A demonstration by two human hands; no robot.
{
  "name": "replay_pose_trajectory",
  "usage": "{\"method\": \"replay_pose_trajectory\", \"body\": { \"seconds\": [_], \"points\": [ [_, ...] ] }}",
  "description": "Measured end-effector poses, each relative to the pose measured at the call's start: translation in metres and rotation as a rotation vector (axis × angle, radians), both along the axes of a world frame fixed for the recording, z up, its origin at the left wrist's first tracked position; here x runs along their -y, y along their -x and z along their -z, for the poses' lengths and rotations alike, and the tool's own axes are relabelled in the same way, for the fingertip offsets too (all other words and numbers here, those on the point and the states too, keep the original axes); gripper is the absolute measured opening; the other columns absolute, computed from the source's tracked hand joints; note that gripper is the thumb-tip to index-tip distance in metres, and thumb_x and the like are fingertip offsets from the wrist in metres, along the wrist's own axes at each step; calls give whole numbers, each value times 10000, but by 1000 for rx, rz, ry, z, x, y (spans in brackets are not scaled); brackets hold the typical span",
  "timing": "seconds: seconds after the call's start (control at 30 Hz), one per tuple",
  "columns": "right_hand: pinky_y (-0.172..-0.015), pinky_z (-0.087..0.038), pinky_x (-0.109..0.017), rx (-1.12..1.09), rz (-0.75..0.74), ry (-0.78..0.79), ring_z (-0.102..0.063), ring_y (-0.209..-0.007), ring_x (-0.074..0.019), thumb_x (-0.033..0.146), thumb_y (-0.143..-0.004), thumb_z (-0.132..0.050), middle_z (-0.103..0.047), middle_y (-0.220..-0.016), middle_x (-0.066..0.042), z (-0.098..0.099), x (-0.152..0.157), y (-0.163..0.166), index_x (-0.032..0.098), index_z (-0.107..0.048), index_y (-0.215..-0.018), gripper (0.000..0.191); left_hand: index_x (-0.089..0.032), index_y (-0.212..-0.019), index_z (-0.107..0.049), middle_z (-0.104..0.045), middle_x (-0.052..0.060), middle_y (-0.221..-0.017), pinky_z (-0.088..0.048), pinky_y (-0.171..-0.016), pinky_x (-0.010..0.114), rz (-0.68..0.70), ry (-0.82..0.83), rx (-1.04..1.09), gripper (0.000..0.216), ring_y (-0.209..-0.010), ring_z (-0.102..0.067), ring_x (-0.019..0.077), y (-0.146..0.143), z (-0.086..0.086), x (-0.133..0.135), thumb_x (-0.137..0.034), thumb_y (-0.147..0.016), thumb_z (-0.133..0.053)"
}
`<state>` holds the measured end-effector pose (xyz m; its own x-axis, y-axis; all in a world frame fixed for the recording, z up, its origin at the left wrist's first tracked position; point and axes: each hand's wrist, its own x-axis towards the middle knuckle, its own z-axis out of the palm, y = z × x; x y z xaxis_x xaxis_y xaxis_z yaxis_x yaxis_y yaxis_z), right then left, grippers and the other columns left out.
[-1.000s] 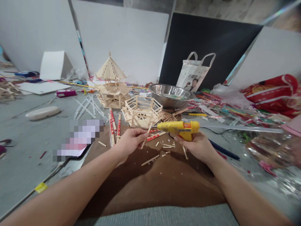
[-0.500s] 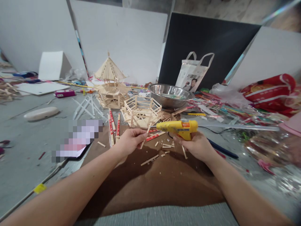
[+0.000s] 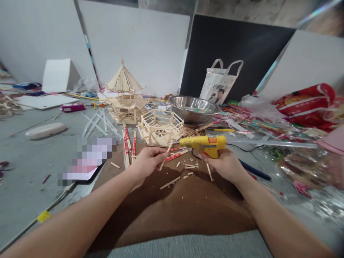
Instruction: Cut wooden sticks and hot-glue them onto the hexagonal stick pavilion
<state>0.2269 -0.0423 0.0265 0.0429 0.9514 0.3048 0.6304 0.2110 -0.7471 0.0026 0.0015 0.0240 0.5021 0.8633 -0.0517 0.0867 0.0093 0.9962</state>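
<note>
Pinching: left hand (image 3: 151,160), grip clamped on wooden stick (image 3: 162,165), which lay just beside the nozzle (image 3: 176,142) of the yellow hot-glue gun (image 3: 202,142). Right hand (image 3: 225,164): clasped the gun. Hazard: wandering aim could have burned fingertips (image 3: 164,156).

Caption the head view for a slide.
Above a brown sheet, the left hand holds a thin wooden stick close to the yellow glue gun in the right hand.

We count one left hand (image 3: 149,160), one right hand (image 3: 225,164), one yellow glue gun (image 3: 202,142), one gripped stick (image 3: 161,166), one roofed stick pavilion (image 3: 125,80), one open railed stick platform (image 3: 161,129), one metal basin (image 3: 193,116), one tote bag (image 3: 213,83), one white oval case (image 3: 45,131).
</note>
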Motion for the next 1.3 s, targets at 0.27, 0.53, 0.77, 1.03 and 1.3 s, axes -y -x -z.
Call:
{"method": "replay_pose_trajectory", "body": {
  "seconds": [0.27, 0.53, 0.77, 1.03, 1.3],
  "points": [
    [-594, -474, -288, -13, 10, 18, -576, -630, -165, 299, -635, -573, -615, -676, -1, -3, 2, 4, 188, -592, -741, 155, -122, -646, -559, -428, -44, -457, -271, -459, 206, 9, -36, -8, 268, -427, -343, 55, 0, 0, 0, -385, -670, -512],
    [-639, -478, -307, 16, -73, 17, -579, -704, -189, 275, -644, -555, -632, -758, -16, -6, 4, 6, 185, -607, -850, 231, -123, -704, -577, -414, -46, -473, -269, -451, 200, -23, -1, 2, 264, -440, -336, 52, 0, 1, 0, -379, -648, -544],
    [-543, -464, -275, -43, -1, 32, -567, -611, -161, 291, -629, -567, -604, -663, 0, -2, 2, 3, 179, -591, -738, 157, -120, -693, -568, -413, -47, -480, -261, -451, 202, -9, -3, -2, 251, -433, -325, 51, 0, 0, 1, -366, -666, -524],
    [-517, -442, -269, -110, 46, 51, -554, -594, -152, 298, -606, -589, -578, -611, 2, -8, 3, 9, 178, -574, -675, 139, -121, -703, -560, -392, -56, -451, -254, -451, 202, 15, -23, -9, 234, -417, -319, 49, 0, 1, 0, -347, -692, -498],
    [-377, -356, -223, -82, 324, 55, -445, -355, -94, 395, -621, -569, -477, -403, 34, -16, -8, -15, 159, -534, -707, 253, -126, -612, -514, -408, -54, -449, -269, -462, 196, 21, -42, -3, 242, -422, -338, 48, 0, 0, 2, -358, -681, -503]
  ]
}}
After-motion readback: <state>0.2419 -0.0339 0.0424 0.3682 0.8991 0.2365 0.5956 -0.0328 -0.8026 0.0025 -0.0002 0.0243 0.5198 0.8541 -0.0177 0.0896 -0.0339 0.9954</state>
